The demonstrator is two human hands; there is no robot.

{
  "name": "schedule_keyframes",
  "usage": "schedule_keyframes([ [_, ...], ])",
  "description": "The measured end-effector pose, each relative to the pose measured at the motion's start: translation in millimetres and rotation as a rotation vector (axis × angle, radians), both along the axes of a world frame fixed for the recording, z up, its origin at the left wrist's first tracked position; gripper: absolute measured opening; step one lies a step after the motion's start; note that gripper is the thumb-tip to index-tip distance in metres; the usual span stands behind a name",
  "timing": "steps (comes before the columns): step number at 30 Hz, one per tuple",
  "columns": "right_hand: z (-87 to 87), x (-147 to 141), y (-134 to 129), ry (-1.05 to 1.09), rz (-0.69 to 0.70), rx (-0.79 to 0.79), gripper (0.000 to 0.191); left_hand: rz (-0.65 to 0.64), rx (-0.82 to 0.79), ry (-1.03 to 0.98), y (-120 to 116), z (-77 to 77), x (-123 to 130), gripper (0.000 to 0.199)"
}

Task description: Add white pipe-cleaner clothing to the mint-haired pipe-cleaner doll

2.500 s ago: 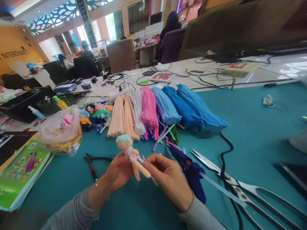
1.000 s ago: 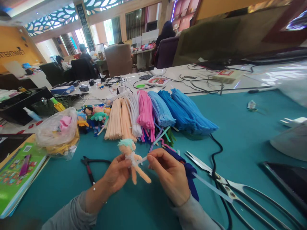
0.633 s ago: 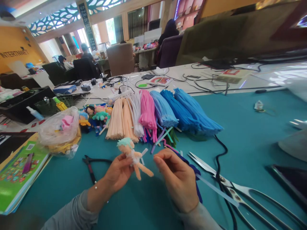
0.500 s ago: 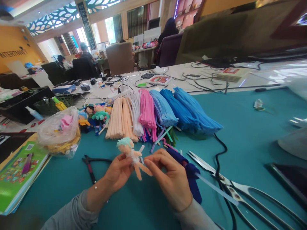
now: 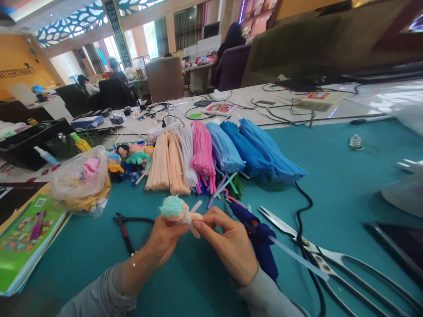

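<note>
A small fuzzy doll (image 5: 173,208) with mint-green hair and a peach body lies tilted between my hands, its hair side facing up. My left hand (image 5: 161,241) is closed around its head and upper body. With thumb and forefinger pinched, my right hand (image 5: 231,246) grips the doll's lower end, by the limbs and a whitish strip (image 5: 196,206); the exact pinch point is partly hidden. Just right of that hand rests a dark blue glue gun (image 5: 267,259) with a clear glue stick (image 5: 299,257) in its back. Black-and-red cutting pliers (image 5: 124,233) lie beyond my left wrist.
Large metal scissors (image 5: 317,255) and a black cable (image 5: 309,207) lie at right. Bundles of peach (image 5: 161,165), pink (image 5: 202,152) and blue pipe cleaners (image 5: 264,152) line the mat's back. A plastic bag (image 5: 79,176) and green booklet (image 5: 26,246) sit left. People sit far behind.
The doll has turned in my left hand, so its green hair now faces up and its legs show less. My right fingers have moved slightly left and up, closer to its body.
</note>
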State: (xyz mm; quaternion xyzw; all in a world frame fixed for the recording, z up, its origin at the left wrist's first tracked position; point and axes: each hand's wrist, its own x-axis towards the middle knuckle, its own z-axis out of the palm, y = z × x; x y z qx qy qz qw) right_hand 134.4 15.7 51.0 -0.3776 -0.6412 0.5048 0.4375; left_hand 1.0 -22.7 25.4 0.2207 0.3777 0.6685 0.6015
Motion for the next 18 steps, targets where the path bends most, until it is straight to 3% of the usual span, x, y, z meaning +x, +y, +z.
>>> schedule_keyframes([
  [8,-4.0,3.8,1.6,0.02,-0.034,0.143,0.023,0.007,-0.012,-0.116,2.6,1.2,-1.0,0.023],
  [15,3.4,13.6,-1.6,0.01,0.0,0.656,0.015,-0.105,-0.077,-0.341,8.3,-7.0,-11.5,0.031],
  [18,8.9,30.1,-15.0,-0.015,-0.015,0.734,0.014,-0.186,-0.038,-0.375,9.5,-12.7,-12.8,0.029],
])
